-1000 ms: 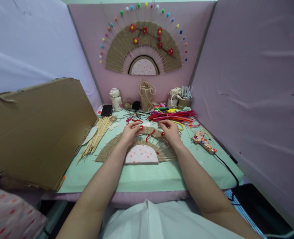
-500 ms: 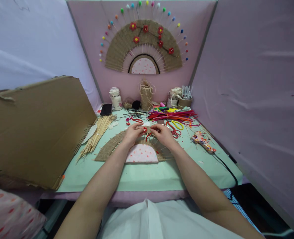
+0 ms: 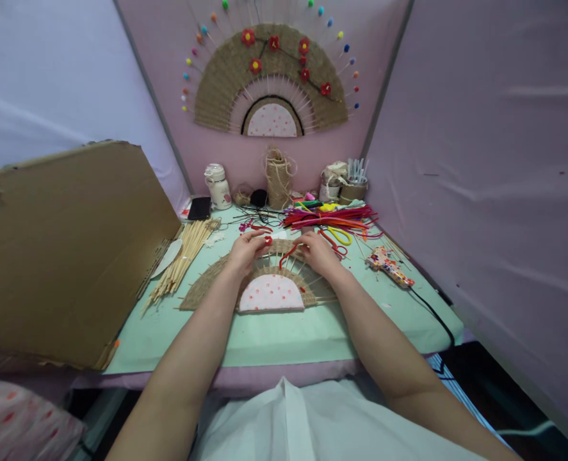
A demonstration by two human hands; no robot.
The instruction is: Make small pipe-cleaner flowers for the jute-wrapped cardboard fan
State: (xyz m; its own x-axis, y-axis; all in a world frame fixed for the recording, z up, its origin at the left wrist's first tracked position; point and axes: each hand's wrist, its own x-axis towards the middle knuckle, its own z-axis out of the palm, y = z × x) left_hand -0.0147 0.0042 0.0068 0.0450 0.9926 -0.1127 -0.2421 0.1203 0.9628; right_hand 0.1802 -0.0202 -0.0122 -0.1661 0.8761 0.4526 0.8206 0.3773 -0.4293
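A half-round fan of woven twine (image 3: 202, 289) with a pink dotted centre (image 3: 271, 299) lies flat on the green table (image 3: 284, 336). My left hand (image 3: 243, 251) is over its upper rim, fingers pinched on a small red pipe-cleaner piece (image 3: 267, 240). My right hand (image 3: 316, 250) rests on the rim a little to the right, fingers curled beside a bent red pipe cleaner (image 3: 288, 255); what they hold, if anything, is hidden.
A pile of coloured pipe cleaners (image 3: 332, 218) and scissors (image 3: 335, 235) lie behind my hands. Bamboo sticks (image 3: 182, 256) lie left, beside a big cardboard sheet (image 3: 67, 243). A glue gun (image 3: 389, 267), a jar (image 3: 216, 187), a twine spool (image 3: 278, 176) and a finished fan (image 3: 270, 83) on the wall.
My hands came together over the fan's rim, then moved slightly apart. The view has tilted down a little.
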